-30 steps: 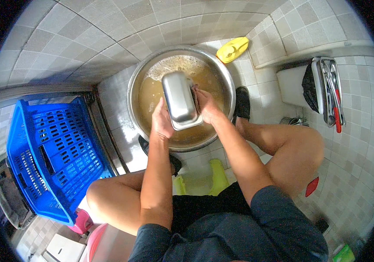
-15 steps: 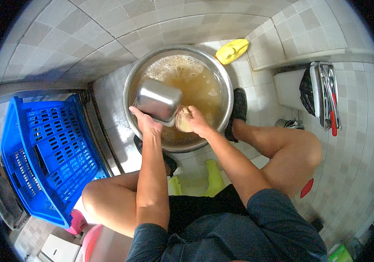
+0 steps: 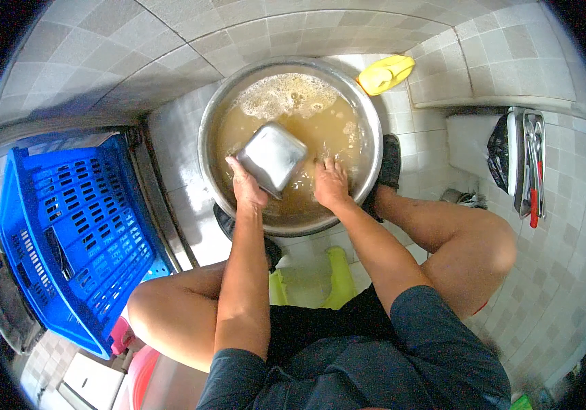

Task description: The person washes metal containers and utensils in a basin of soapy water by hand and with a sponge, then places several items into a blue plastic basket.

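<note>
A large round metal basin holds cloudy brown water with foam along its far side. My left hand grips the edge of a deep steel pan, which is tilted with its smooth outside up over the water. To the right of the pan, my right hand reaches down into the water. Its fingertips are under the murky surface, and the tan scrubbing pad seen in it earlier does not show. Small splashes break the water between the pan and this hand.
A yellow bottle lies beyond the basin, by the tiled wall. On the left stands a blue slotted crate. Red-handled utensils rest on a tray at the right. A yellow-green stool is beneath me.
My right hand has left the pan's edge and gone right, down into the water. The pan has turned and sits lower, still in my left hand. The whole view has shifted slightly.
</note>
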